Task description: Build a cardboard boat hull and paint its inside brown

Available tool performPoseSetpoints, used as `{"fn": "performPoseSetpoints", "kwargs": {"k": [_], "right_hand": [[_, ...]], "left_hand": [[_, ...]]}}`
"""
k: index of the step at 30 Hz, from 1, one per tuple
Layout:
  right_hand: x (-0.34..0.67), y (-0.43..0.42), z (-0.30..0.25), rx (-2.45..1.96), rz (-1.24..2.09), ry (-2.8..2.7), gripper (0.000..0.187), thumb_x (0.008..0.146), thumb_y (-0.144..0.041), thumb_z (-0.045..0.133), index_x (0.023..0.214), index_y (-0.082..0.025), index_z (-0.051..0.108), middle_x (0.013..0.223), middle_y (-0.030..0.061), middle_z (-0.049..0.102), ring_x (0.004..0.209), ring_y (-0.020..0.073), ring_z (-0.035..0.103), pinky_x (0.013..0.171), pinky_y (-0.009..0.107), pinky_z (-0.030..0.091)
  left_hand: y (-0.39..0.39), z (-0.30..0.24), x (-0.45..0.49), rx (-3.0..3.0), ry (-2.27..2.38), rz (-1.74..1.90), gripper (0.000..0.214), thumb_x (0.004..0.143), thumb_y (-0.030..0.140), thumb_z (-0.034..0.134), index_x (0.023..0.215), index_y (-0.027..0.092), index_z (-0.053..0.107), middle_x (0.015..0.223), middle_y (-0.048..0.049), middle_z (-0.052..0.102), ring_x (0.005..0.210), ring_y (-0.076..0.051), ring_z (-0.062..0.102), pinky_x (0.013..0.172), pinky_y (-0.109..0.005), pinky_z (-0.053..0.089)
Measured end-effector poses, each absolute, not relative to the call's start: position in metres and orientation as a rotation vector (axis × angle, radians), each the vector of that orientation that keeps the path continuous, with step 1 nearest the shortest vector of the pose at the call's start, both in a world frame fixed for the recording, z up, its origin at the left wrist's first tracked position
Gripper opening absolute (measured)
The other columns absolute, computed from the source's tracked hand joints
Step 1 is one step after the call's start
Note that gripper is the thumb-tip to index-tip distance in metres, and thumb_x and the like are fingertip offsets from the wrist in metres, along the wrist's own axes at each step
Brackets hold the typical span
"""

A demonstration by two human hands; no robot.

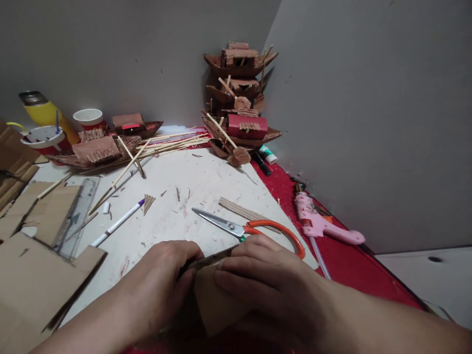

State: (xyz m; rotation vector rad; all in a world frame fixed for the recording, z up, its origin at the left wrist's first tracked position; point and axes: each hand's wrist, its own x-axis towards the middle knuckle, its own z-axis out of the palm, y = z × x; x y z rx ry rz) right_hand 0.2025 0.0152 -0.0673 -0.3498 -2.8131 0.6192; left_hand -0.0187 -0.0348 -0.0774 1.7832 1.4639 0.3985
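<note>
1. Brown cardboard [212, 302] sits between both hands, low in view, nearer than the scissors [217, 222].
2. Left hand [162, 275]: fingers curled closed, thumb tucked in, gripping the cardboard's left end.
3. Right hand [269, 275]: fingers together, folded down over the cardboard and holding it; its thumb is hidden.
4. The grip suggests bending or pressing; even pressure along the edge should avoid a stray crease.
5. Steadying with the left while the right presses seems best, knuckles kept off the scissors' handles just beyond.

I can't read any words or numbers. The marks on the clear ruler [80, 210] and green-and-white tube [269, 155] are too blurry.
</note>
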Motion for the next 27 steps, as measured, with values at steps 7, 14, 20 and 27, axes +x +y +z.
{"fn": "performPoseSetpoints", "kwargs": {"k": [7,14,20,27], "right_hand": [[0.203,0.02,-0.067,-0.449,0.817,-2.758,0.041,0.088,-0.034,0.057,0.127,-0.023,0.048,0.105,0.0091,0.063,0.091,0.0206,0.057,0.081,0.035,0.041],[0.202,0.016,-0.069,-0.534,0.854,-2.824,0.048,0.087,-0.03,0.059,0.132,-0.021,0.042,0.111,0.0086,0.059,0.099,0.0203,0.053,0.087,0.036,0.04],[0.196,0.017,-0.064,-0.454,0.75,-2.866,0.053,0.089,-0.03,0.057,0.137,-0.02,0.037,0.118,0.0117,0.057,0.108,0.0224,0.051,0.093,0.039,0.04],[0.218,0.026,-0.052,-0.655,0.753,-2.675,0.064,0.08,-0.04,0.068,0.135,-0.02,0.042,0.128,0.0131,0.054,0.122,0.0229,0.048,0.1,0.036,0.041]], "left_hand": [[-0.031,-0.08,-0.025,1.788,1.353,0.421,0.03,0.075,0.012,0.045,0.088,0.026,0.069,0.079,0.0022,0.069,0.07,-0.015,0.06,0.061,-0.024,0.041],[-0.031,-0.077,-0.026,1.77,1.361,0.355,0.033,0.068,0.013,0.05,0.091,0.028,0.068,0.083,0.0051,0.069,0.073,-0.015,0.06,0.061,-0.024,0.04],[-0.033,-0.081,-0.019,1.952,1.356,0.442,0.022,0.07,0.012,0.049,0.082,0.02,0.066,0.079,-0.001,0.067,0.072,-0.017,0.058,0.064,-0.026,0.039],[-0.033,-0.082,-0.02,1.986,1.339,0.481,0.019,0.074,0.009,0.046,0.069,0.018,0.062,0.069,-0.001,0.064,0.065,-0.015,0.057,0.059,-0.024,0.037]]}}
